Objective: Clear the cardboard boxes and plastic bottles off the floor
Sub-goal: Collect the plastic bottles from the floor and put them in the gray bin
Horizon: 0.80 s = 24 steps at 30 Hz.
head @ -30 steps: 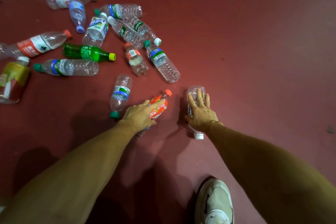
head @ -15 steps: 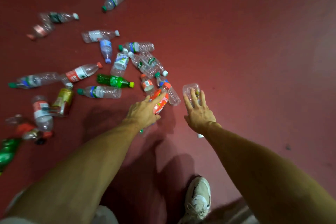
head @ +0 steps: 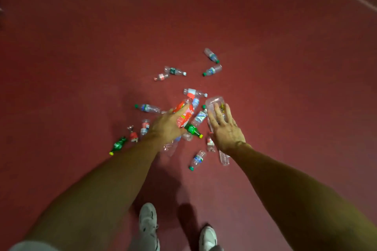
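red btl (head: 184,113) in L hand (head: 166,126), cap fwd

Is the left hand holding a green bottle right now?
No, the left hand grips a red-labelled bottle, not a green one.

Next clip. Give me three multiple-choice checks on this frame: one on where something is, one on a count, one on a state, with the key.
1. Where is the red bottle?
A) on the floor
B) in the left hand
C) in a cardboard box

2. How many green bottles show?
A) one
B) five
C) two

3. How do the loose bottles sit?
A) on their sides
B) upright
C) stacked

Key: 1 B, the hand grips it above the floor. 2 C, one lies beside the left forearm and the other shows between the hands. 3 A, each lies flat on the floor.
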### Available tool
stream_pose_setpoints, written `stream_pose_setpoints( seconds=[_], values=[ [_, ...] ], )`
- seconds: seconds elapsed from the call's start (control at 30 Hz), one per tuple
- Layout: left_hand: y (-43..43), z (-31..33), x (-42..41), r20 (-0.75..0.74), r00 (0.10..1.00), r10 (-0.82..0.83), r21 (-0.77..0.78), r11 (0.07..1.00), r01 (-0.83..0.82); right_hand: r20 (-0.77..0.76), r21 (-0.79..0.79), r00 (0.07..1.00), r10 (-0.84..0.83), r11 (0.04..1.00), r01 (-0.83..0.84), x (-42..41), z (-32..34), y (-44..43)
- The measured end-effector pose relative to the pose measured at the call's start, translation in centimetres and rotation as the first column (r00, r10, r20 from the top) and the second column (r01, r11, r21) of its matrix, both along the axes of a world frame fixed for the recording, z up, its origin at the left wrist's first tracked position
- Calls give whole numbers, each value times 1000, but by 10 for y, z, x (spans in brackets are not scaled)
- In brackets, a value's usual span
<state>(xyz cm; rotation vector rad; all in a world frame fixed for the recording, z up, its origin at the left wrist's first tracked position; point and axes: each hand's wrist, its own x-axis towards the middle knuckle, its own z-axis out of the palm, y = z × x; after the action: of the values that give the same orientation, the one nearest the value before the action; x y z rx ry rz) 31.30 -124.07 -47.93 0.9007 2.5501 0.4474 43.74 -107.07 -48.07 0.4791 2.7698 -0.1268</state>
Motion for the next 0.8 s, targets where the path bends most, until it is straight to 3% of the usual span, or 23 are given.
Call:
stream_pose_setpoints(
  seconds=[0.13,0.4,0.8],
  values=[
    [-71,73,-11,-67,982,177,95,981,-170,-82,15,978,194,981,-193,-44,62,-40],
    [-272,145,-54,-180,868,462,-11,882,-472,-180,82,828,532,847,-526,-169,129,-217],
    [-605,189,-56,-345,522,780,-51,540,-840,-293,166,426,856,484,-859,-279,185,-581]
  ],
)
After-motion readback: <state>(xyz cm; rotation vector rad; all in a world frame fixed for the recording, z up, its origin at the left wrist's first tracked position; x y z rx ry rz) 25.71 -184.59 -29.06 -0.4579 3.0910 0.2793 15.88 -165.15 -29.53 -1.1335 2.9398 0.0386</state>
